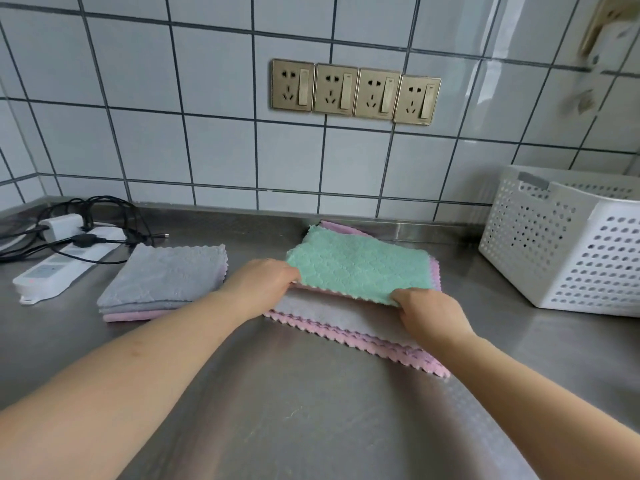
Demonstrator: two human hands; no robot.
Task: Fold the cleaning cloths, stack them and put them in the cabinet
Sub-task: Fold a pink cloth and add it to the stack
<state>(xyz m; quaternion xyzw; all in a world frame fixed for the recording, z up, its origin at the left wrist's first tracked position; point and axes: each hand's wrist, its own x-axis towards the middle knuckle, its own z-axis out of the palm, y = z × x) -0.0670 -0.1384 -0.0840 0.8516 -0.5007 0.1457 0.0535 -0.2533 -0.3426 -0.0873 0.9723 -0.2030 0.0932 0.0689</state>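
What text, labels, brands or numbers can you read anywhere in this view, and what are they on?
None can be read.
Four wall sockets: only plug holes and switches, no lettering visible.
White power strip: a faint grey panel, too blurred to tell if it carries print.
White charger: no mark visible.
White basket: a grey tab on its rim, blank as far as I can see.
Cloths: no visible tags.

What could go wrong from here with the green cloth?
1. Both hands, left and right, pinch only the near edge of the green cloth; pulling it could drag the loose pink and grey cloths beneath out of line.
2. The folded stack sits close to the power strip and cables; a cloth carried there may snag them.
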